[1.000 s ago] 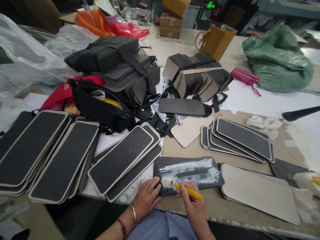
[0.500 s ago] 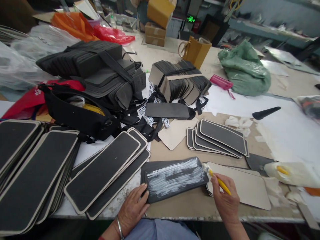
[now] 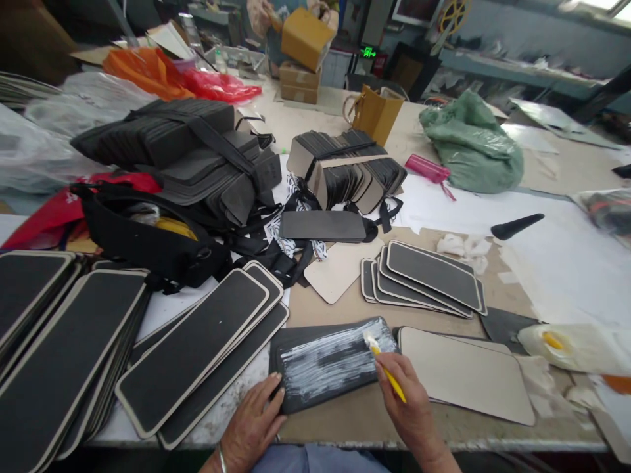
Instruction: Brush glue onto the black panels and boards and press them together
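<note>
A worktable [image 3: 411,135], part covered in white paper, spreads beyond the grip. On it, well to the grip's left and farther back, sits a black-strapped bundle of dark panels [image 3: 182,141]; beyond and to the right slumps a green plastic sack [image 3: 470,144]. A stack of cream-bordered dark panels [image 3: 93,341] lies well left of the grip, while overlapping cream panels [image 3: 463,374] lie just to its right. Immediately left of the grip, a round-cornered dark panel [image 3: 325,368] streaked with white coating lies over at least one other dark piece. The worker's right hand [image 3: 407,401] is closed around a slim handle; the left hand [image 3: 254,417], left of that grip, is loosely spread, fingertips against the coated panel's near left corner. Within the right-hand grip is a yellow-handled brush [image 3: 392,381], its white-smeared bristles at the panel's right end.
</note>
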A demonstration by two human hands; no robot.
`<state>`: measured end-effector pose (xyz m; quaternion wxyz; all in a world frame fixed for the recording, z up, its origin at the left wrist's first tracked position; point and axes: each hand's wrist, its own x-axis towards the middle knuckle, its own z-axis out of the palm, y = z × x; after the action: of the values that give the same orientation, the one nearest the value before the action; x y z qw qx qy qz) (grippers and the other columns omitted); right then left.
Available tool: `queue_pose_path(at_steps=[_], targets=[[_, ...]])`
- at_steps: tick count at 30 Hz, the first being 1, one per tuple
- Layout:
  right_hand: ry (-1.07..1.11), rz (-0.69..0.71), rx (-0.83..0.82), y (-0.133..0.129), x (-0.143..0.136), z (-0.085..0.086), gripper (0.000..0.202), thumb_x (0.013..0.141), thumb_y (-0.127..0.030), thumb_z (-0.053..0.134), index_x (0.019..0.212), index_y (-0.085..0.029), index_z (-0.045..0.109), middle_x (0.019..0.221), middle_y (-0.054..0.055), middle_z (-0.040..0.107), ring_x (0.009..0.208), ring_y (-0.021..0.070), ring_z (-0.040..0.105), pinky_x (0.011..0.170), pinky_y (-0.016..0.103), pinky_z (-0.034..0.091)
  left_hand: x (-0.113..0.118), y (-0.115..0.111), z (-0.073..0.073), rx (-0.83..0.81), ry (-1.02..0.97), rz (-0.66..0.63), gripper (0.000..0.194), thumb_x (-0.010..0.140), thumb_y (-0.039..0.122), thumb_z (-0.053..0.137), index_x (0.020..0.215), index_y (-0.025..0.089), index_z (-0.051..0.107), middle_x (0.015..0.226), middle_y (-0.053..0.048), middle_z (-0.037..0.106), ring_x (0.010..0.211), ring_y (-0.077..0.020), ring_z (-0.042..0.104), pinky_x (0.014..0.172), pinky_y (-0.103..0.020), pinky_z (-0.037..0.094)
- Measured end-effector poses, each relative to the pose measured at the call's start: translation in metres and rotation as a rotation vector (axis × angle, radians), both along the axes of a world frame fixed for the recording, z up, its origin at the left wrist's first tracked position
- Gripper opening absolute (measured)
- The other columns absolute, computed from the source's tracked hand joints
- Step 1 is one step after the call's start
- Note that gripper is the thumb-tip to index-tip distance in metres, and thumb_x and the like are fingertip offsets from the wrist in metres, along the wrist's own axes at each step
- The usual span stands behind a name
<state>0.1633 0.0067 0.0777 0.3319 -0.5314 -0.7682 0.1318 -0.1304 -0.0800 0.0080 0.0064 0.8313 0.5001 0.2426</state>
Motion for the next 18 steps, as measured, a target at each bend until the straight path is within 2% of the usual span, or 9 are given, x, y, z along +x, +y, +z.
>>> queue_pose_path(at_steps=[3, 7, 10, 15, 16, 18], targets=[[0.037, 0.042, 0.013, -0.001, -0.013, 0.005, 0.021, 0.085, -0.014, 0.05, 0.103, -0.021, 0.057, 0.09, 0.008, 0.058, 0.086, 0.0174, 0.059, 0.073, 0.03, 0.053, 0.001, -0.001, 0.001, -0.024, 0.001, 0.012, 0.022, 0.083, 0.018, 0.045, 0.1, 0.014, 0.058, 0.106, -0.014, 0.062, 0.103, -0.0217, 0.057, 0.081, -0.033, 0.054], [0.036, 0.166, -0.014, -0.001, -0.04, 0.004, 0.023, 0.085, -0.013, 0.048, 0.104, -0.021, 0.058, 0.088, 0.008, 0.06, 0.082, 0.0176, 0.06, 0.071, 0.029, 0.053, 0.004, -0.002, 0.002, -0.042, 0.005, 0.025, 0.022, 0.083, 0.018, 0.045, 0.099, 0.014, 0.059, 0.105, -0.014, 0.063, 0.101, -0.022, 0.058, 0.08, -0.034, 0.055], [0.048, 0.29, -0.111, -0.009, -0.072, 0.004, 0.025, 0.086, -0.011, 0.044, 0.105, -0.02, 0.057, 0.089, 0.008, 0.06, 0.083, 0.017, 0.058, 0.072, 0.028, 0.052, 0.005, -0.002, 0.004, -0.055, 0.016, 0.032, 0.022, 0.084, 0.019, 0.043, 0.098, 0.013, 0.059, 0.105, -0.015, 0.063, 0.1, -0.0225, 0.059, 0.079, -0.034, 0.055], [0.093, 0.527, -0.308, -0.025, -0.117, 0.018, 0.021, 0.083, -0.01, 0.044, 0.096, -0.019, 0.057, 0.087, 0.006, 0.06, 0.079, 0.0159, 0.056, 0.067, 0.025, 0.05, 0.004, -0.001, 0.006, -0.068, 0.015, 0.008, 0.026, 0.087, 0.025, 0.04, 0.102, 0.015, 0.059, 0.103, -0.014, 0.063, 0.099, -0.0211, 0.06, 0.078, -0.032, 0.055], [0.127, 0.533, -0.345, -0.027, -0.119, 0.02, 0.02, 0.083, -0.01, 0.045, 0.096, -0.02, 0.058, 0.086, 0.006, 0.059, 0.078, 0.0152, 0.056, 0.067, 0.024, 0.05, 0.003, -0.001, 0.006, -0.066, 0.016, 0.003, 0.027, 0.087, 0.026, 0.04, 0.103, 0.015, 0.058, 0.102, -0.014, 0.064, 0.098, -0.0206, 0.06, 0.078, -0.031, 0.055], [0.221, 0.453, -0.375, -0.028, -0.112, 0.02, 0.02, 0.084, -0.012, 0.045, 0.096, -0.021, 0.057, 0.086, 0.005, 0.059, 0.079, 0.014, 0.057, 0.069, 0.023, 0.05, 0.003, 0.0, 0.006, -0.055, 0.02, 0.001, 0.026, 0.087, 0.026, 0.041, 0.102, 0.015, 0.059, 0.102, -0.014, 0.064, 0.098, -0.0205, 0.06, 0.078, -0.03, 0.055]])
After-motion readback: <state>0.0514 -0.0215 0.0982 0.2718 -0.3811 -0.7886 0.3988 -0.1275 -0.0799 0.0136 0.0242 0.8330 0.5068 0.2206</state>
